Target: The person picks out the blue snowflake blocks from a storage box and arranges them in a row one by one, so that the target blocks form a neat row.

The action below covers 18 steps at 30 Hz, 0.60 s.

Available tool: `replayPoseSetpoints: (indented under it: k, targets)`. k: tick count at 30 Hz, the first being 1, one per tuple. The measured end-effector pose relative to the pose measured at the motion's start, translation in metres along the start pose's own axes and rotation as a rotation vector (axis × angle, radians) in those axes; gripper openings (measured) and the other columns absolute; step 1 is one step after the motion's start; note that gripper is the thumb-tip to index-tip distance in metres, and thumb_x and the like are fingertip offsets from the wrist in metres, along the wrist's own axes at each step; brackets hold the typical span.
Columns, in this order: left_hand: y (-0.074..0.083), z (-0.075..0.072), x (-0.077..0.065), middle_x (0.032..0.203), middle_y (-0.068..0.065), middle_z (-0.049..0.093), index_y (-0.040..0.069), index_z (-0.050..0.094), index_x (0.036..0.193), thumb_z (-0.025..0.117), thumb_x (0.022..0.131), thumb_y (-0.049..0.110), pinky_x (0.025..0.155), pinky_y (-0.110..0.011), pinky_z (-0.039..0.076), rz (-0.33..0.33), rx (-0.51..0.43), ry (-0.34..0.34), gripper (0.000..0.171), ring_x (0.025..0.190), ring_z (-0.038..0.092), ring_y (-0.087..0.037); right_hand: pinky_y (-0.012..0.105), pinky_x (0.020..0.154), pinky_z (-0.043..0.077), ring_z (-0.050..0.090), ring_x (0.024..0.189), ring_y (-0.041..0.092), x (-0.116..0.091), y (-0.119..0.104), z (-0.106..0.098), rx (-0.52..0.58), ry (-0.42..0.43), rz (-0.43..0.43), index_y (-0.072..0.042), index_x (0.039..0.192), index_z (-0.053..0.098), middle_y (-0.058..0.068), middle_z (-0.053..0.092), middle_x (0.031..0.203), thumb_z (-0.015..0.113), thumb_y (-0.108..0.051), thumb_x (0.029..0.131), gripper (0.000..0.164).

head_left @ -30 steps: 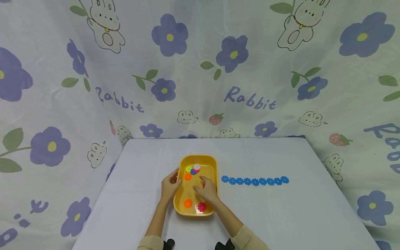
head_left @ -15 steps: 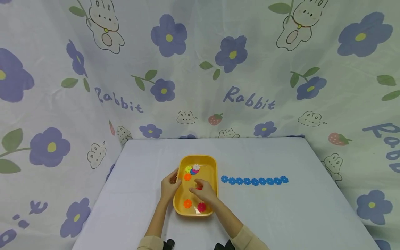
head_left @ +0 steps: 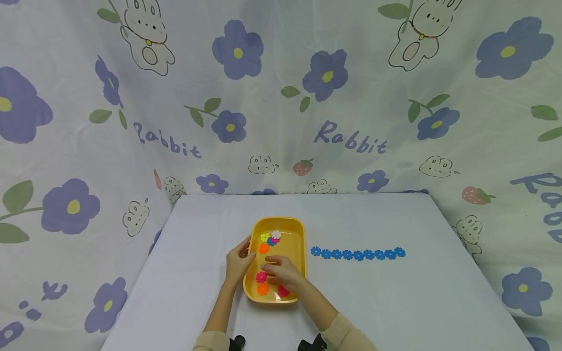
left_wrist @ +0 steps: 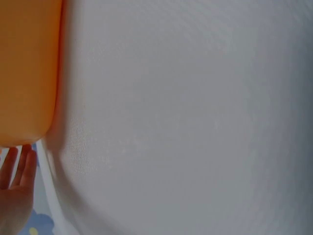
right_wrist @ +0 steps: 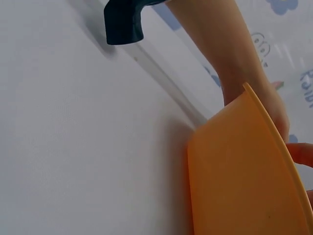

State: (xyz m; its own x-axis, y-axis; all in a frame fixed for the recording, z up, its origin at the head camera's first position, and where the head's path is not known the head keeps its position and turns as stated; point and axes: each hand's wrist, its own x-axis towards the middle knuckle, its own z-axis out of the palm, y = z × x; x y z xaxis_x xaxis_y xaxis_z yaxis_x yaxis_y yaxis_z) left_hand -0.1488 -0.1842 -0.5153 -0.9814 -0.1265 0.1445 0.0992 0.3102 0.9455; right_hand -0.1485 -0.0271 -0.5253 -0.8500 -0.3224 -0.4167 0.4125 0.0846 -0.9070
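A yellow tray (head_left: pixel 300 229) lies on the white table in the head view, its outer wall also visible in both wrist views. My left hand (head_left: pixel 238 261) grips its left side, thumb at the rim and fingers outside. Over the tray's middle hovers my right hand (head_left: pixel 283 273), fingers loosely bent. Just below its fingertips is a pink flower-shaped piece (head_left: pixel 261 277), close against an orange flower piece (head_left: pixel 263 289). My right wrist partly covers a red-pink piece (head_left: pixel 283 291). Toward the far end are another orange piece (head_left: pixel 264 248) and a cluster with yellow (head_left: pixel 265 237) and white (head_left: pixel 275 235) pieces.
To the right of the tray, a row of several blue flower pieces (head_left: pixel 358 255) lies across the white table (head_left: pixel 373 302). A patterned rabbit-and-flower cloth (head_left: pixel 281 122) hangs behind and along the sides of the table.
My right hand has moved left and toward me inside the tray. The pink piece has shifted from the tray's right side to the left, beside the orange one. My left hand stays put.
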Motion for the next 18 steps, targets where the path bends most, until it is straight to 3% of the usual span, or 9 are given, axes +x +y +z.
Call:
replayPoseSetpoints:
  k: [5, 13, 18]
  targets:
    - [0.0, 0.0, 0.0, 0.116, -0.032, 0.059, -0.009, 0.052, 0.128, 0.059, 0.082, -0.008, 0.087, -0.049, 0.05, 0.011, -0.012, 0.004, 0.047, 0.101, 0.06, -0.045, 0.041, 0.086, 0.053, 0.063, 0.098, 0.028, -0.003, 0.0, 0.008, 0.026, -0.084, 0.03, 0.006, 0.128, 0.051, 0.012, 0.064, 0.108, 0.066, -0.016, 0.087, 0.049]
    - [0.0, 0.001, 0.001, 0.117, -0.032, 0.058, -0.01, 0.052, 0.128, 0.059, 0.082, -0.009, 0.087, -0.05, 0.05, 0.019, -0.018, 0.006, 0.047, 0.1, 0.06, -0.046, 0.041, 0.083, 0.054, 0.065, 0.088, 0.024, -0.005, 0.004, 0.021, 0.123, -0.113, 0.059, 0.008, 0.123, 0.054, 0.012, 0.065, 0.099, 0.063, -0.011, 0.088, 0.041]
    - [0.001, 0.0, 0.001, 0.117, -0.032, 0.059, -0.01, 0.052, 0.128, 0.059, 0.081, -0.009, 0.086, -0.05, 0.05, 0.026, -0.018, 0.012, 0.047, 0.1, 0.06, -0.046, 0.04, 0.078, 0.056, 0.066, 0.083, 0.023, -0.004, 0.007, 0.024, 0.094, -0.13, 0.061, 0.008, 0.119, 0.058, 0.011, 0.066, 0.095, 0.062, -0.01, 0.089, 0.035]
